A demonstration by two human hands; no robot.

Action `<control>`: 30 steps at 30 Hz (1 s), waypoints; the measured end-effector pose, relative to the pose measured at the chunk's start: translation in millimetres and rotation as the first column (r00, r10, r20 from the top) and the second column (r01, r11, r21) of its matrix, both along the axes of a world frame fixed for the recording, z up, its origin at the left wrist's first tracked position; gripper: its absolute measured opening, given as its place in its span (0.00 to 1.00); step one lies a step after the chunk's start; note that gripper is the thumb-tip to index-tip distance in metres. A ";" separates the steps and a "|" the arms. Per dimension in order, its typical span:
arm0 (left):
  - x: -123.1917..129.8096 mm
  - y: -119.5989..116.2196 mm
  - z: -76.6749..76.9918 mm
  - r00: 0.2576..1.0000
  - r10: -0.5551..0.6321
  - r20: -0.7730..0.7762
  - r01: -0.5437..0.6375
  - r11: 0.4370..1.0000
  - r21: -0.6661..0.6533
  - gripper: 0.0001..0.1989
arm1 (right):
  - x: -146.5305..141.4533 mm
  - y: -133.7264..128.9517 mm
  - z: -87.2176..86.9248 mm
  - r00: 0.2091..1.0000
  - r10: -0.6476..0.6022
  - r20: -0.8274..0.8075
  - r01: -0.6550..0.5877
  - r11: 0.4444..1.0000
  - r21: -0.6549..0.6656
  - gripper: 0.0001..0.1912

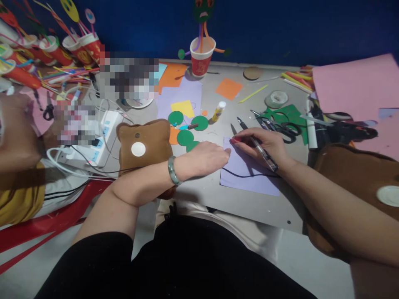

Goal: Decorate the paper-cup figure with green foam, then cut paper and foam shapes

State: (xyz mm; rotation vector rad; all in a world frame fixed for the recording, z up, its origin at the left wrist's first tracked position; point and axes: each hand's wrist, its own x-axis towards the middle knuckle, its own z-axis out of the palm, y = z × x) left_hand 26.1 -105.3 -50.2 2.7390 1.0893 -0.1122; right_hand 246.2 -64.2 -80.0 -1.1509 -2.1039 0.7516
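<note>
A sheet of light purple paper [249, 182] lies on the grey table in front of me. My right hand [264, 145] is closed over it, a black-and-clear pen [260, 148] slanting between its fingers. A small red object [236, 141] is pinched at the fingertips; its kind is unclear. My left hand [207, 158], with a bangle [173, 170] on the wrist, is curled at the sheet's left edge, fingertips on the paper. Its other fingers are hidden underneath. Green paper circles [185, 138] lie beyond it, with a pen-like thing [190, 126] across them.
A glue stick [219, 111] stands upright. Scissors [285, 131] lie on green paper, near a tape roll [278, 99]. A brown bear-shaped cushion [145, 145] and a power strip [104, 137] are left. A paper-cup figure [202, 58] stands behind. Another person's arm [18, 128] is far left.
</note>
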 end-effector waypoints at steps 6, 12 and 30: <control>5.4 -3.9 7.6 0.999 0.011 0.043 -0.013 0.999 0.040 0.17 | 1.3 1.9 -3.9 1.000 0.007 -0.005 -0.007 1.000 0.010 0.07; 8.6 -4.1 10.1 0.996 0.088 -0.013 -0.087 0.995 0.043 0.29 | 5.4 4.4 -8.2 1.000 0.016 -0.004 -0.016 1.000 0.022 0.07; 9.1 -2.5 13.8 0.990 0.072 -0.118 -0.080 0.995 -0.064 0.31 | 7.4 5.4 -11.9 0.998 0.068 -0.007 -0.068 0.995 0.067 0.05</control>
